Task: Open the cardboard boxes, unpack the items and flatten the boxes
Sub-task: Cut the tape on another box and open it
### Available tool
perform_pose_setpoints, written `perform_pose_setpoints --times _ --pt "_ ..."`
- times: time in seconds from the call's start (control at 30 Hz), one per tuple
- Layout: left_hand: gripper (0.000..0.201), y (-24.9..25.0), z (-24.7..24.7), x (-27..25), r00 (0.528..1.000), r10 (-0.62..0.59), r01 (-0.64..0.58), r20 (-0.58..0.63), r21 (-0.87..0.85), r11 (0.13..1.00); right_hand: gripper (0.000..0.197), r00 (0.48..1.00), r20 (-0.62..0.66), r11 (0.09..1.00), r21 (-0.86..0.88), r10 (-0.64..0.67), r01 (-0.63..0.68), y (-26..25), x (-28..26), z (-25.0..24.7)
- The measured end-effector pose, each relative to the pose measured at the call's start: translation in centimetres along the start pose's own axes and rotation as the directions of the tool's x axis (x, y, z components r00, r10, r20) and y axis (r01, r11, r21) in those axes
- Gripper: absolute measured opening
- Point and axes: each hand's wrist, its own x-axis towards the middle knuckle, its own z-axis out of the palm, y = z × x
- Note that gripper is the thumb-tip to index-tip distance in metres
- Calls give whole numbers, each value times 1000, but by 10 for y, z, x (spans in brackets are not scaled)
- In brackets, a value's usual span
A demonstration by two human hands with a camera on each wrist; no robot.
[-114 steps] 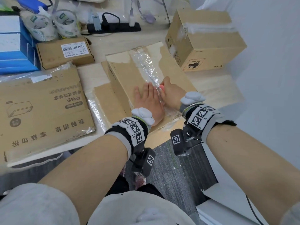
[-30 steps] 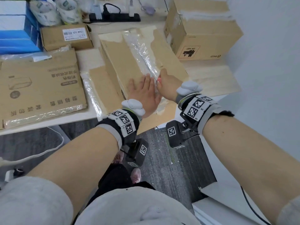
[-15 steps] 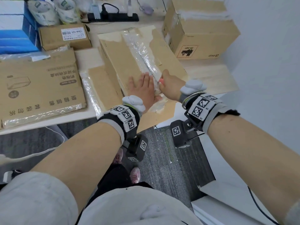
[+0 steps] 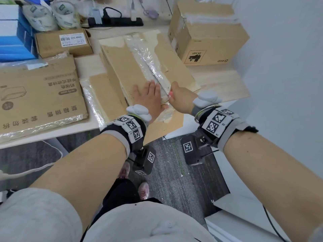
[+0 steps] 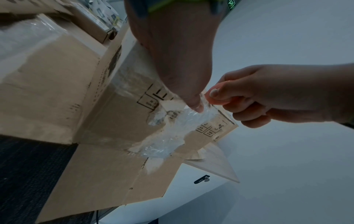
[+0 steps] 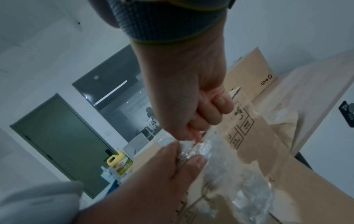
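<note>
Pressing flat with straight fingers, the left hand [image 4: 150, 98] steadies the taped cardboard box [image 4: 132, 70] at frame centre on the table [image 4: 225, 84]; the right hand [image 4: 180, 99] grips a pink cutter [image 4: 171, 93] at the tape [image 4: 148, 67].

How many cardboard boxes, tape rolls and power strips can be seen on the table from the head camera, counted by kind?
Cardboard boxes still standing: 3 (taped box, PICO box, small labelled box)
Flattened box: 1
Tape rolls: 2
Power strip: 1
Total: 7
</note>
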Motion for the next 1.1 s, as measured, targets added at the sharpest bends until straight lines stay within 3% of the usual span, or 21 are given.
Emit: perform_pose_setpoints --times 0.47,0.67,1.1 --pt "84 0 1 -2 1000 -1 1 -25 0 1000 23 1000 4 997 73 -11 11 11 -18 3" --pt "84 -1 -1 0 1000 1 -1 -17 2 1000 23 985 -172 975 217 -13 50 10 -18 -6" --pt "81 0 0 -2 1000 7 -8 -23 -11 1000 27 996 -92 1000 4 7 -7 -11 19 -5"
